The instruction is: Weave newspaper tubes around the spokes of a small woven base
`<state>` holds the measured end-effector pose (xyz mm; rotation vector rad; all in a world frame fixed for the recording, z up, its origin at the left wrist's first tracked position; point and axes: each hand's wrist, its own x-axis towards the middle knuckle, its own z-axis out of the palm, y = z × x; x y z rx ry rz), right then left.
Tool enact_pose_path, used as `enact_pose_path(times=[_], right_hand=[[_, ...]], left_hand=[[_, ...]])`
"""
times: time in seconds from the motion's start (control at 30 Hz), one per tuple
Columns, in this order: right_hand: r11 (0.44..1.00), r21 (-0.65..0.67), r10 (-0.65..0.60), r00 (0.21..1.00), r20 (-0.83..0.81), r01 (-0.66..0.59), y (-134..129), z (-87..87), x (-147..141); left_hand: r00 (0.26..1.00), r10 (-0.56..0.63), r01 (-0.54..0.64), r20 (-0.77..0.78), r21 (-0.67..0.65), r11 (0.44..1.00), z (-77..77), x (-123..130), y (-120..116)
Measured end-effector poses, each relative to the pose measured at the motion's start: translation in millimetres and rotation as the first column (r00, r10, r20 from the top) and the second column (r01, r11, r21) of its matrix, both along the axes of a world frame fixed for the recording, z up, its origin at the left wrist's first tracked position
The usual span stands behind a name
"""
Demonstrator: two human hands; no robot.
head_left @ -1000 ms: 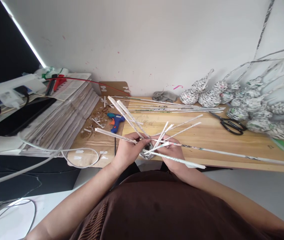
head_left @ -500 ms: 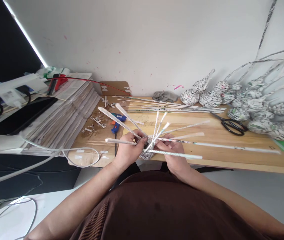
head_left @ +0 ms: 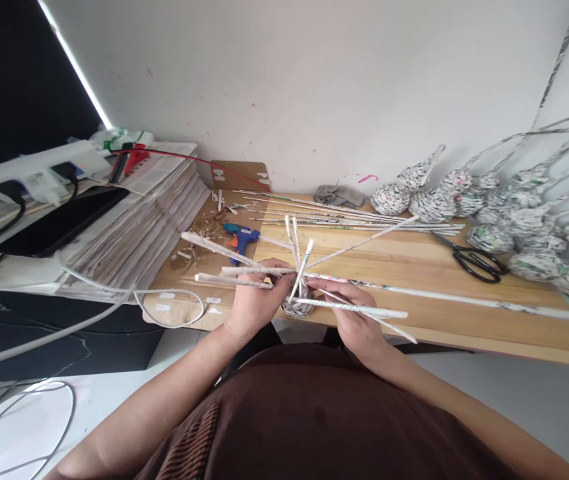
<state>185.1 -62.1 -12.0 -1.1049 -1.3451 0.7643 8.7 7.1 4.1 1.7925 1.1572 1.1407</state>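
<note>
Between my hands, at the table's front edge, is a small woven paper piece (head_left: pixel 297 307) with rolled newspaper sticks fanning out from it on all sides. My left hand (head_left: pixel 258 297) is closed on its left side, thumb pressed near the centre where the sticks cross. With fingers closed, my right hand (head_left: pixel 351 307) pinches a rolled paper stick (head_left: pixel 399 291); this long stick runs off to the right over the table. A shorter stick (head_left: pixel 379 311) passes across the right fingers. Much of the woven body is hidden by my hands.
A blue glue gun (head_left: pixel 243 241) lies beyond my left hand among paper scraps. Loose paper sticks (head_left: pixel 344 215) lie at the back near a grey cloth (head_left: pixel 338 196). Black scissors (head_left: pixel 479 263) and several woven gourd shapes (head_left: pixel 434 205) are at right; stacked newspapers (head_left: pixel 164 213) stand left.
The spokes have shifted round the woven piece, with one now pointing down to the right past my right hand. My right fingers have moved along the long stick. The view has turned slightly left.
</note>
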Motion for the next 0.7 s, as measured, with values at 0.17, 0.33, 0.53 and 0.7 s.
enact_pose_path(times=[0.17, 0.33, 0.53, 0.7], right_hand=[[0.992, -0.122, -0.004, 0.972, -0.235, -0.025, 5, 4.6, -11], [0.958, -0.280, -0.072, 0.893, -0.444, -0.062, 17, 3.5, -18], [0.903, -0.422, -0.176, 0.834, -0.522, -0.074, 24, 11.5, -27], [0.932, -0.362, -0.159, 0.872, -0.463, -0.023, 21, 13.4, -31]], left_hand=[[0.998, -0.008, 0.012, -0.062, 0.070, 0.997, -2.0, -2, 0], [0.991, -0.049, 0.068, -0.127, 0.150, 0.986, 12.5, -2, -6], [0.974, -0.090, 0.131, -0.209, 0.190, 0.973, 14.4, -3, -10], [0.983, -0.021, 0.046, -0.183, 0.134, 0.990, 9.6, -4, -8]])
